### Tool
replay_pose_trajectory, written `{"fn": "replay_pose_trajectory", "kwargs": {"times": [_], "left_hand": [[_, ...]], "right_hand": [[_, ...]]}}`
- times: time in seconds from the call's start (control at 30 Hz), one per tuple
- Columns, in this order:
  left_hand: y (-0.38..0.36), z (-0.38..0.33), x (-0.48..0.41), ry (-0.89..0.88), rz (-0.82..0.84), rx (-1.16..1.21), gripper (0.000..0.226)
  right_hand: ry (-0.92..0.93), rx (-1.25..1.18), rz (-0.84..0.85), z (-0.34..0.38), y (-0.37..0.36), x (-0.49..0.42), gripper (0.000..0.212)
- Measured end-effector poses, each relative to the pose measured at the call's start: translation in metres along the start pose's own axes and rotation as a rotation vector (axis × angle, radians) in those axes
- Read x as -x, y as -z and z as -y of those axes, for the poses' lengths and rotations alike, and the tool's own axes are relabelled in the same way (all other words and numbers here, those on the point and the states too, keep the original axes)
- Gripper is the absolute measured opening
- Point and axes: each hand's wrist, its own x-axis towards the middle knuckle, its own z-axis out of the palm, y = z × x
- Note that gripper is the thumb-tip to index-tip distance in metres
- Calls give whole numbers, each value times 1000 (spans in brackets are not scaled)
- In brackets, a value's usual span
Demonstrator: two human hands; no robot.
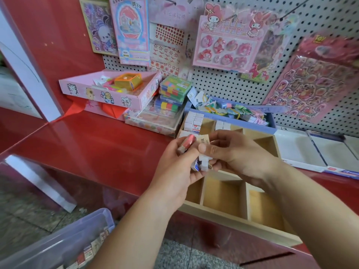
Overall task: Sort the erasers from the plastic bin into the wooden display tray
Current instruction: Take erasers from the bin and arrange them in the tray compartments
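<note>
Erasers in hand: a red-wrapped eraser sits high in the left hand, its long axis tilted from lower left up toward upper right. Below it is a small clutch of white erasers, caught between both hands. A cream piece with printing shows just above the right thumb; eraser or label, cannot tell.

Left hand: fingers curled round the red-wrapped eraser, lower fingers closed under the white clutch. Right hand: thumb pressed down and fingers curled beneath, pinching the white erasers from the right side. Neither hand is free.

Both hands hang over the middle of the wooden tray, which lies on the red counter with its near rim at the counter's front edge. The compartment at the tray's far-left corner holds boxed white erasers packed in rows; a few more sit in the next cell to its right. The near compartments show bare wood.

Relation that matters: bare compartments lie directly under the hands and toward the person, so a drop looks like a short downward move. The filled cell lies away and left, just nearer the left hand.

The plastic bin sits low at left, off the counter's front edge and beside the left forearm, with erasers visible inside. The left hand looks the natural one to return there.

Beyond the tray: a blue box of tags at the far edge, a pink box toward the far-left corner, and a pegboard hung with sticker packs.
</note>
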Motion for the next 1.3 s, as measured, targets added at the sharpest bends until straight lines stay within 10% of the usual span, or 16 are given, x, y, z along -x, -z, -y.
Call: {"fn": "replay_pose_trajectory", "kwargs": {"times": [0.57,0.77,1.3], "left_hand": [[30,-21,-8,2,12,-109,36],[51,-35,-11,-51,-76,-96,38],[55,-32,-13,-42,-58,-166,46]], "right_hand": [[-79,-408,-117,-1,-16,-17,21],[30,-5,-444,-20,13,-26,15],[310,971,-482,-50,-4,-68,12]]}}
